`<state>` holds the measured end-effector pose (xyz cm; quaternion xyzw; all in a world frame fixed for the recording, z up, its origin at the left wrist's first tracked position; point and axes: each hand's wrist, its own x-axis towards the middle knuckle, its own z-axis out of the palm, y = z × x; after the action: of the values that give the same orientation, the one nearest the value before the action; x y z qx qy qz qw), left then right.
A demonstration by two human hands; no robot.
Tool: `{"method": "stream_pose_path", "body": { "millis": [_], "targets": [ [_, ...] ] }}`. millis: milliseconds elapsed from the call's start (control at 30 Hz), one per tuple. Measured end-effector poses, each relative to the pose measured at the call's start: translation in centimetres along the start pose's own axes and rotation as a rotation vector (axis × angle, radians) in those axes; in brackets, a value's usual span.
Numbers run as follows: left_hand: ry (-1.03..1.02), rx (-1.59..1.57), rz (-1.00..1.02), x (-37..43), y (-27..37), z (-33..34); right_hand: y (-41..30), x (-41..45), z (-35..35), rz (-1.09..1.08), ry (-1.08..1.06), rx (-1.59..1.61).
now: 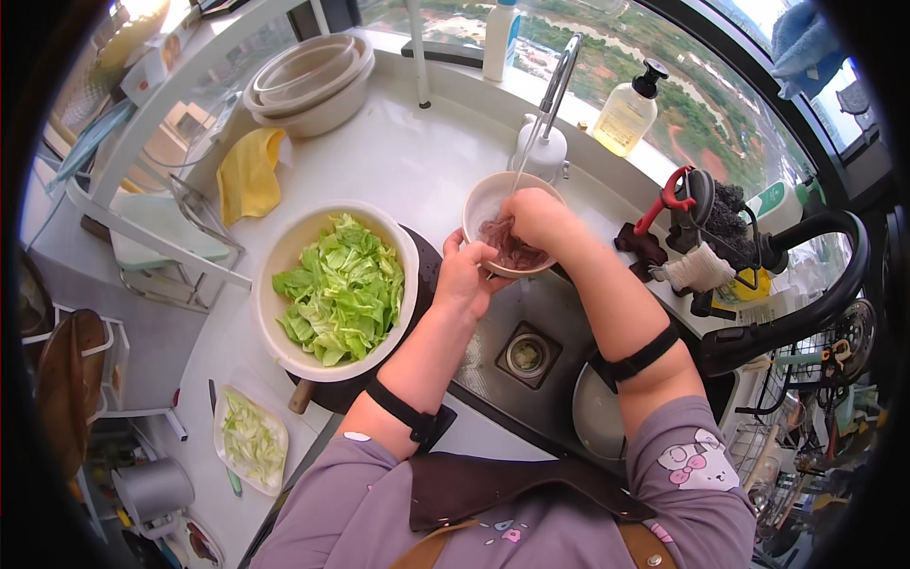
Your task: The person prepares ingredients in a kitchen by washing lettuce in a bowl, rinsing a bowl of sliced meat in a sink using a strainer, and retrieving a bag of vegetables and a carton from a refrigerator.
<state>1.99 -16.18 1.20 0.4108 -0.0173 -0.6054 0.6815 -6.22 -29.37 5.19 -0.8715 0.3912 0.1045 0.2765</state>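
My left hand (466, 274) grips the near left rim of a small pale bowl (480, 204), held over the sink's far end. Inside lie reddish-brown strips of raw meat (503, 238). My right hand (538, 219) reaches into the bowl from the right, its curled fingers in the meat; the fingertips are hidden. Water runs from a slim chrome tap (561, 78) into the bowl. To the left of my hands, a cream basin (410, 306) is heaped with torn green lettuce leaves (341, 291).
The steel sink (483, 359) has a drain strainer (527, 355) and a grey round pan or bowl (597, 409). A black faucet (775, 331) arches at right. Sliced pale-green vegetable (252, 437) fills a tray at left. Stacked basins (313, 107), a yellow cloth (249, 174) and a soap bottle (625, 114) stand farther back.
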Motion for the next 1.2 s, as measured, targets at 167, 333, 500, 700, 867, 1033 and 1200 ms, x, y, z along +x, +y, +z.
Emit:
{"method": "stream_pose_path", "body": {
  "millis": [167,333,500,700,867,1033,1200],
  "targets": [
    [-0.027,-0.023,0.023,-0.2,0.5,-0.3,-1.5,-2.1,-1.6,-0.095,-0.058,-0.136],
    [-0.099,0.007,0.005,0.5,-0.1,-0.2,-0.5,-0.4,0.7,0.01,0.008,-0.147],
    [-0.017,-0.008,0.026,0.0,0.4,-0.3,0.3,-3.1,-3.7,-0.283,0.083,0.214],
    [-0.08,-0.071,0.035,0.8,-0.3,-1.5,1.9,-5.7,-3.7,-0.049,0.34,0.709],
    [-0.01,-0.068,0.085,0.3,-0.7,-0.1,9.2,-4.0,4.6,0.266,0.473,0.7],
    [-0.014,0.022,0.121,0.1,0.4,-0.5,10.2,-0.9,5.4,0.455,0.155,-0.139],
    [-0.026,0.048,0.071,0.3,0.4,-0.4,13.1,4.7,3.1,0.147,0.882,-0.221]
  ]
}}
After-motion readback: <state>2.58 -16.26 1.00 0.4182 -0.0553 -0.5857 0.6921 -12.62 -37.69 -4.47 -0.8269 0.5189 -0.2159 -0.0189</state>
